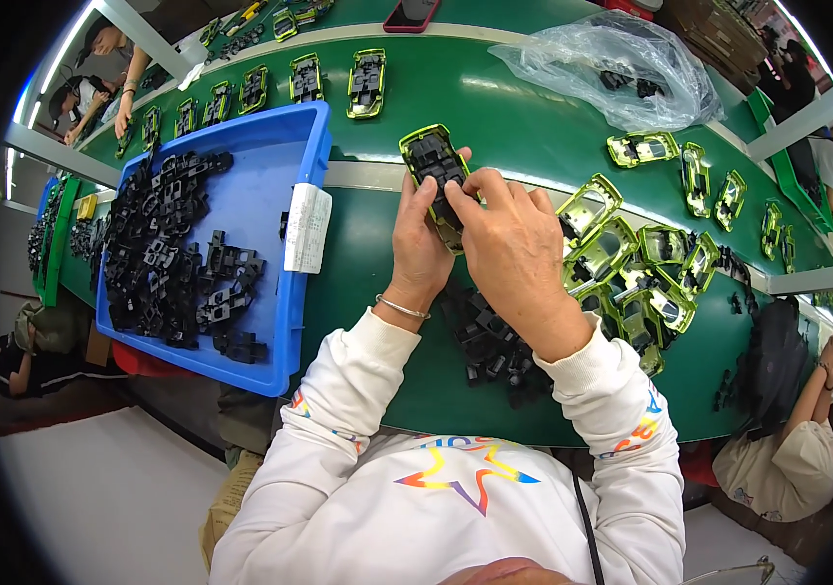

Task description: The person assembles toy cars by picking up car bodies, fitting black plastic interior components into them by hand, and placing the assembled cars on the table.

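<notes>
My left hand point(418, 234) is closed round a yellow-green toy car body point(410, 146), held tilted above the bench with its inside facing up. A black plastic interior part point(432, 159) sits inside the shell. My right hand point(514, 234) is closed over the near end of the car, its thumb and fingertips pressed on the black part; what lies under those fingertips is hidden. Beneath my right wrist is a pile of loose black interior parts point(494, 341). Just right of that hand lies a heap of yellow-green car shells point(613, 239) with clear windows.
A blue tray point(311, 146) of black parts point(158, 244) stands at left, with a paper label point(308, 229) on its side. Car bodies with black interiors point(367, 84) line the green bench's far side. A clear plastic bag point(621, 68) lies far right. Other people work at both sides.
</notes>
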### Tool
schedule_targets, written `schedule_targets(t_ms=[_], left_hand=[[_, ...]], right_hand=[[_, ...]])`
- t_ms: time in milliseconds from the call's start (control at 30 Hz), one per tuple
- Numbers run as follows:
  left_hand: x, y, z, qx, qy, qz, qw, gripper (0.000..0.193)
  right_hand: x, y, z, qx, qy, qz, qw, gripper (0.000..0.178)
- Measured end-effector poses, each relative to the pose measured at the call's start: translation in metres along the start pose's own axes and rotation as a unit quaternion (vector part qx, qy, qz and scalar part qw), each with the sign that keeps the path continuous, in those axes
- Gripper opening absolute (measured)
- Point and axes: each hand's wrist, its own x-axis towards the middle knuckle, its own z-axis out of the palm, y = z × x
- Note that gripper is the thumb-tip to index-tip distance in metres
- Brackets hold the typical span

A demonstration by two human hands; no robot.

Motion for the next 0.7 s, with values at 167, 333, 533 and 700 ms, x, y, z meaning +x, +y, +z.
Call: schedule_targets(t_ms=[167,333,533,700], left_hand=[[0.009,-0.012,0.006,0.025,0.017,-0.006,1.0,0.041],[0.046,-0.001,0.008,0.104,0.023,-0.018,0.994,0.034],[0.179,-0.01,-0.058,0.284,0.042,-0.015,0.958,0.03],[0.256,0.008,-0.127,0.644,0.065,0.127,0.752,0.043]], right_hand=[[0.001,0.016,-0.009,0.022,-0.007,-0.022,0.999,0.033],[-0.008,0.057,-0.03,0.18,0.025,0.006,0.983,0.024],[-0.041,0.177,-0.061,0.176,-0.003,0.208,0.962,0.025],[-0.003,0.229,-0.058,0.233,0.0,0.201,0.952,0.024]])
